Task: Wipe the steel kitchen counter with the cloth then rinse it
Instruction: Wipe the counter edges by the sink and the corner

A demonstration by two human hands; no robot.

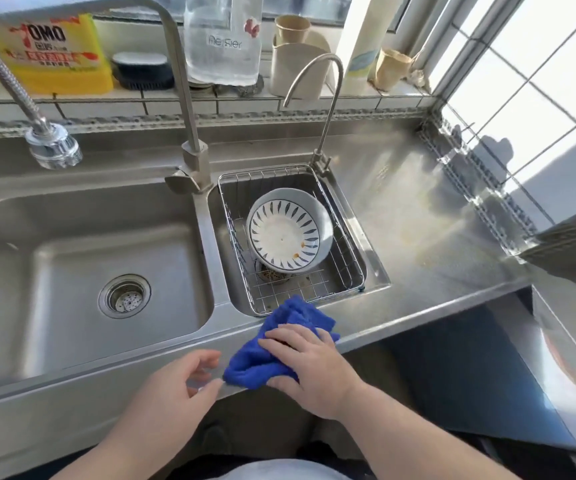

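A crumpled blue cloth (272, 344) lies on the front rim of the steel counter (428, 244), just below the small sink basin. My right hand (309, 368) lies flat on top of the cloth, fingers spread and thumb curled around its near edge. Just left of the cloth hovers my left hand (179, 382), fingers apart and holding nothing, its fingertips near the cloth's left corner. The counter to the right of the small basin carries yellowish stains and smears.
A large sink (89, 271) is at left. The small basin holds a wire basket (345, 258) with a patterned bowl (288, 233). Two faucets (189, 98) and a spray head (53, 147) rise behind. Detergent, a brush, a bottle and cups line the sill.
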